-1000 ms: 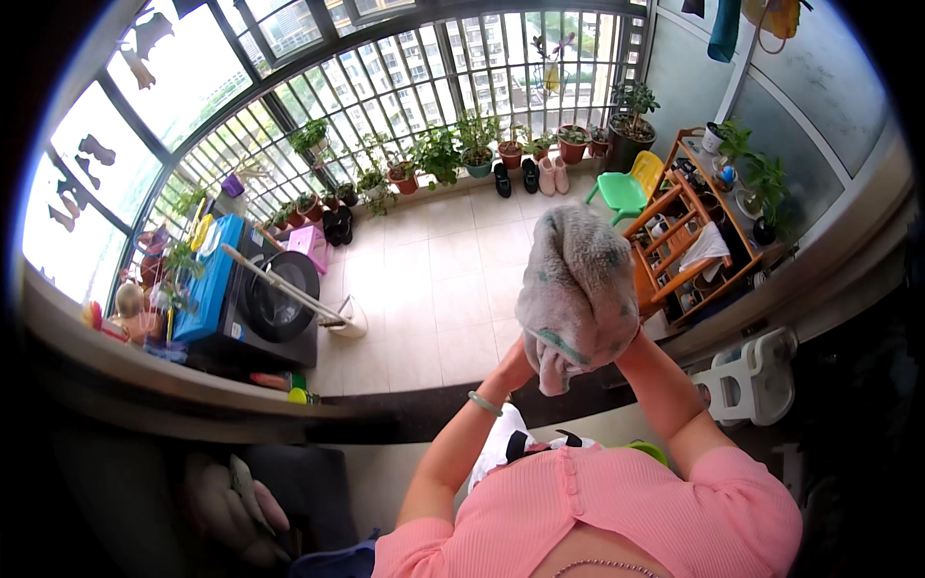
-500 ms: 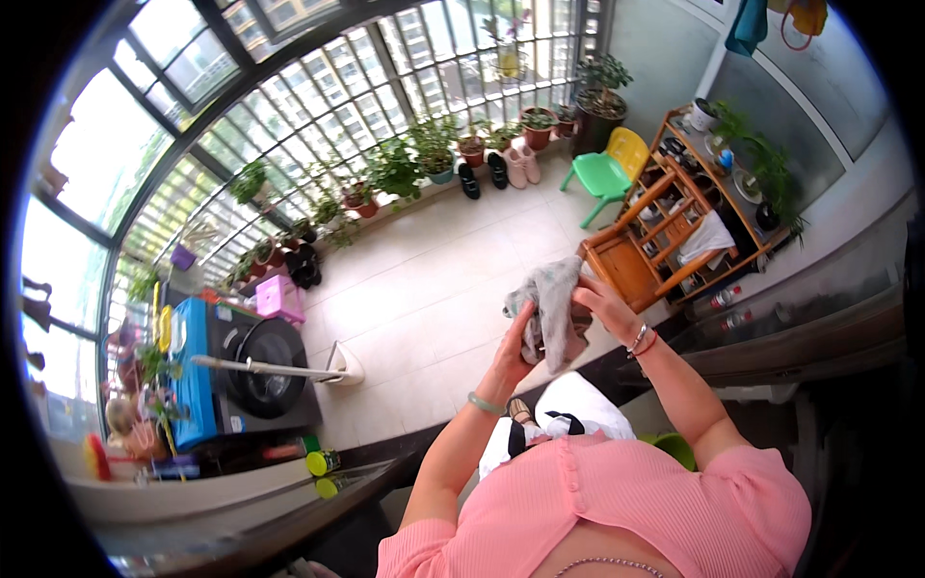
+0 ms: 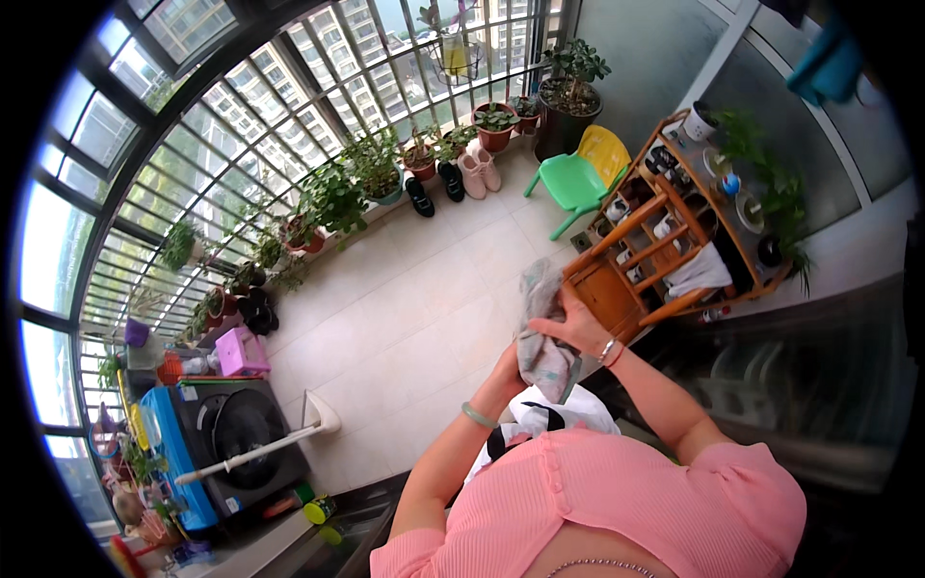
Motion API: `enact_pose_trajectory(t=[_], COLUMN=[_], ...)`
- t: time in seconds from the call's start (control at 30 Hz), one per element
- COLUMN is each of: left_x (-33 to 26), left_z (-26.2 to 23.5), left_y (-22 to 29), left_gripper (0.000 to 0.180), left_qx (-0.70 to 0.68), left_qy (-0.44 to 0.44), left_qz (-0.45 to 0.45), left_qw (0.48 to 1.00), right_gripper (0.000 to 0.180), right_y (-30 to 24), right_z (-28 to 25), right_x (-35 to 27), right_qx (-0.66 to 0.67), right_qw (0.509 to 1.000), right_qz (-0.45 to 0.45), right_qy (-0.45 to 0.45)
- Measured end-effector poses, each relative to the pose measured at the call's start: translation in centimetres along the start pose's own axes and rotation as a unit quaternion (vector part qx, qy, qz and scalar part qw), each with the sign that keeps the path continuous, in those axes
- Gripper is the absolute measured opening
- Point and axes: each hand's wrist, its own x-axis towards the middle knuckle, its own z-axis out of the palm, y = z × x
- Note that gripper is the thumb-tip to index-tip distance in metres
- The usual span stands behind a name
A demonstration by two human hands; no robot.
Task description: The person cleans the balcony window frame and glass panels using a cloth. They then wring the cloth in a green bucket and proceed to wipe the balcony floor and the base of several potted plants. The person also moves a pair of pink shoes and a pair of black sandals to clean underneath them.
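Observation:
A crumpled grey patterned cloth (image 3: pixel 540 332) hangs in front of me, held in both hands at chest height. My right hand (image 3: pixel 576 328) grips it from the right side, with a bracelet on that wrist. My left hand (image 3: pixel 508 370) holds its lower left part and is partly hidden behind the cloth; a green bangle sits on that wrist. Below the cloth lies a white and black garment (image 3: pixel 549 419), close to my pink top.
A wooden shoe rack (image 3: pixel 665 241) stands just right of my hands. A green and yellow child's chair (image 3: pixel 583 178), shoes and potted plants (image 3: pixel 337 197) line the window grille. A front-loading washing machine (image 3: pixel 236 433) and a white stand (image 3: pixel 313 419) are at lower left.
The cloth has come down from a raised, bunched bundle to chest height and now hangs longer. My view has swung left and down toward the floor.

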Motion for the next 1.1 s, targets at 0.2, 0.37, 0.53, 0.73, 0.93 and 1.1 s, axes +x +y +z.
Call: enact_pose_trajectory(t=[0.2,0.37,0.53,0.73,0.93,1.1], left_x=[8.5,14.7,21.6,31.5,44.1,54.6], left_z=[4.8,8.0,7.4,7.0,6.6,5.9], left_y=[7.5,13.4,21.4,31.7,43.2,50.0], left_gripper=[0.038,0.045,0.062,0.06,0.055,0.053], left_qx=[0.027,0.056,-0.103,0.041,0.098,0.091], left_qy=[0.026,0.183,0.011,0.116,0.158,0.148], left_qz=[-0.008,0.063,0.124,0.084,0.068,0.085], left_qw=[0.999,0.98,0.987,0.989,0.98,0.981], right_gripper=[0.056,0.05,0.052,0.05,0.042,0.037], right_y=[4.0,7.2,8.6,9.1,14.0,16.7], right_z=[-5.8,-9.2,-12.8,-15.9,-21.0,-24.9], right_x=[13.4,22.5,32.0,45.8,60.3,71.7], right_qx=[-0.008,-0.015,-0.058,-0.048,-0.172,-0.027], right_qw=[1.0,0.986,0.978,0.974,0.947,0.922], right_qz=[0.013,-0.025,-0.015,0.085,0.007,0.039], right_qy=[0.023,0.166,0.2,0.205,0.271,0.384])
